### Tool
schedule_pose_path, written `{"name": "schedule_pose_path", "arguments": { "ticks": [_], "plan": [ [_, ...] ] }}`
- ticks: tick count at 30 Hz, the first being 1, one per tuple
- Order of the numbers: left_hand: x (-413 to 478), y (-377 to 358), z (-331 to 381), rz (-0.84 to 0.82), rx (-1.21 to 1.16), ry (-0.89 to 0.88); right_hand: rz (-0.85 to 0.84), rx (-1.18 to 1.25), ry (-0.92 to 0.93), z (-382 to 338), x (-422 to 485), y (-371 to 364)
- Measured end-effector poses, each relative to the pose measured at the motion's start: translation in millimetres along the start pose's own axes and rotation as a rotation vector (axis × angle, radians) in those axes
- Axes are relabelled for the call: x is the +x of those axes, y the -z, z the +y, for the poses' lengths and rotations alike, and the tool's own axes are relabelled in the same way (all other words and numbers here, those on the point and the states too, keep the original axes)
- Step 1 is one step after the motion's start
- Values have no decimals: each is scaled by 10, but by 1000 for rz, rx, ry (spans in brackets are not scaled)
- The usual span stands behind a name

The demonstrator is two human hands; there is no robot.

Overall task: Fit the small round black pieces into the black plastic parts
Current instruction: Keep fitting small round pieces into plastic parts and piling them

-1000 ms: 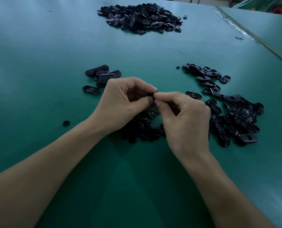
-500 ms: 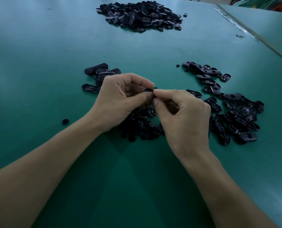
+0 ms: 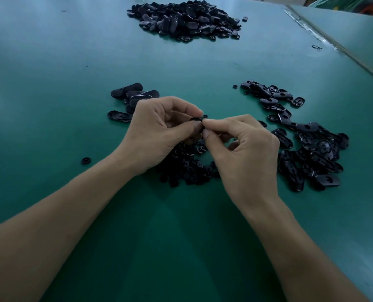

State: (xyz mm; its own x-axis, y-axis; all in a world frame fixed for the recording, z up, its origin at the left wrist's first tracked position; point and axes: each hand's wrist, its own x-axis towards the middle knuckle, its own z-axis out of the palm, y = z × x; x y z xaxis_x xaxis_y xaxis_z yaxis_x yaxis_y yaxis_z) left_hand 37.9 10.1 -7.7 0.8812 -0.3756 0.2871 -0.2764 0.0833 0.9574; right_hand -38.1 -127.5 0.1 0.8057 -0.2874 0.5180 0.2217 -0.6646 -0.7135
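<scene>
progress: early, by my read; one black plastic part [image 3: 195, 120] is in work, held up between your hands over the table [image 3: 50, 62]
likely done: small cluster [image 3: 135, 95] just beyond your left hand [image 3: 159, 131]; only a handful; I judge these finished, but the fit is too small to confirm
left to do: loose heap [image 3: 312, 149] on your right side, many lying hollow side up; that's the bulk of the work near you
round stock: small round black pieces [image 3: 187, 168] heaped on the table under and between your wrists; one stray piece [image 3: 86, 160] lies well apart to the left
far pile [image 3: 187, 18]: big; cannot tell whether it's done work or raw stock
left hand: fingers curled in; thumb and forefinger pinch the part; the other fingers fold beneath it
right hand [image 3: 244, 153]: thumb and forefinger tips pinch the part's near end; remaining fingers loosely curled, nothing visible in them
piece in play: hidden behind your fingertips; cannot tell if it's seated, or there at all
step, judged: pressing a round piece into the part; part not yet set down
</scene>
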Motion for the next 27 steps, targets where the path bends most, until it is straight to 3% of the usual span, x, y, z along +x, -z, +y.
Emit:
{"name": "schedule_pose_path", "arguments": {
  "ticks": [9,18,27],
  "plan": [
    [-1,36,0,-53,-22,21,-34,75,-34,73,49,57],
    [3,28,-4,-50,-115,29,41,-153,178,61,35,38],
    [4,33,-7,-27,-98,56,56,108,-78,62,75,43]
  ]
}}
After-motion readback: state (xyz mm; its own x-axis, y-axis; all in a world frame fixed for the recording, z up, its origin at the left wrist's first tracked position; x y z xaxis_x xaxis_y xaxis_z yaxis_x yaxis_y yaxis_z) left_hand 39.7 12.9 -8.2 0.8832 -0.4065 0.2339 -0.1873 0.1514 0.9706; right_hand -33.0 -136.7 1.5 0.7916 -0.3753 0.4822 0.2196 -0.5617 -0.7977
